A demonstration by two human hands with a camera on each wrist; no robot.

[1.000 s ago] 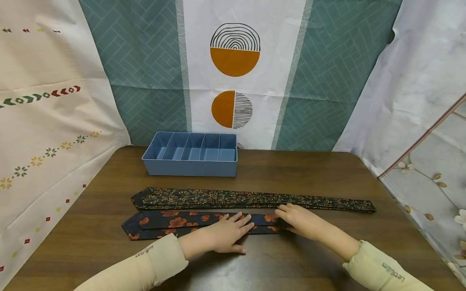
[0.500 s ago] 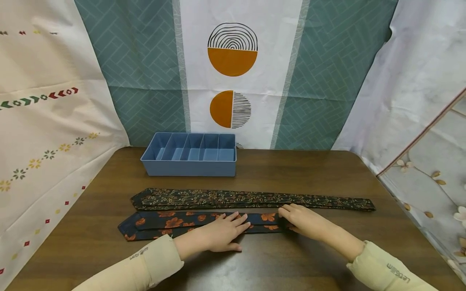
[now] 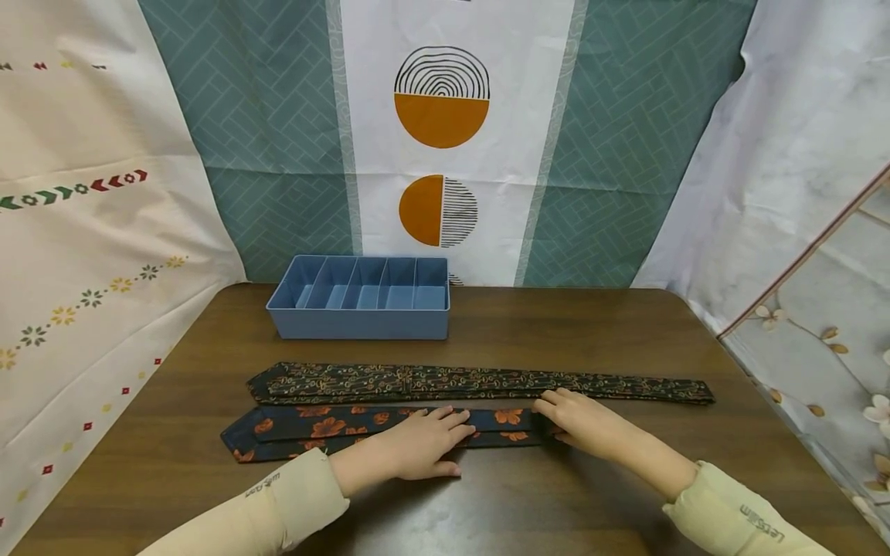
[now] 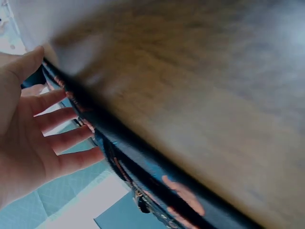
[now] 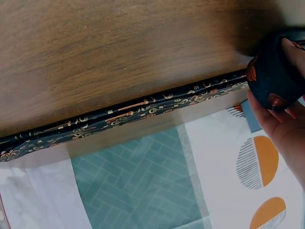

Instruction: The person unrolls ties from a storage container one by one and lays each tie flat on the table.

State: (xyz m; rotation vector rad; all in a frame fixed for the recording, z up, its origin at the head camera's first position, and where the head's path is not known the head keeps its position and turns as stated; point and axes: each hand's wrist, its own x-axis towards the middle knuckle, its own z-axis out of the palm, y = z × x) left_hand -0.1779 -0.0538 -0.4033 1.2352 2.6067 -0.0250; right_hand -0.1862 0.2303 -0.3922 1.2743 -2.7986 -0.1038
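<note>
A navy necktie with orange flowers (image 3: 323, 427) lies lengthwise on the table, its wide pointed tip to the left. My left hand (image 3: 433, 446) rests on its middle, fingers spread and nearly straight, thumb at the near side; the left wrist view shows the fingertips on the tie (image 4: 128, 143). At the tie's right end, my right hand (image 3: 577, 421) holds its narrow part, which is curled into a loop (image 5: 274, 78) in the right wrist view, with the fingers round it and the thumb at its opening. Just beyond lies a second necktie, black with a small gold pattern (image 3: 480, 380), stretched flat.
A blue box (image 3: 361, 324) with several compartments stands at the back left of the wooden table (image 3: 556, 324). A green and white patterned cloth (image 3: 626, 154) hangs behind the table, with light cloths at both sides.
The flowered tie and my left hand have slid slightly left. My right hand has shifted a little right, still holding the curled end. The head view has shifted slightly.
</note>
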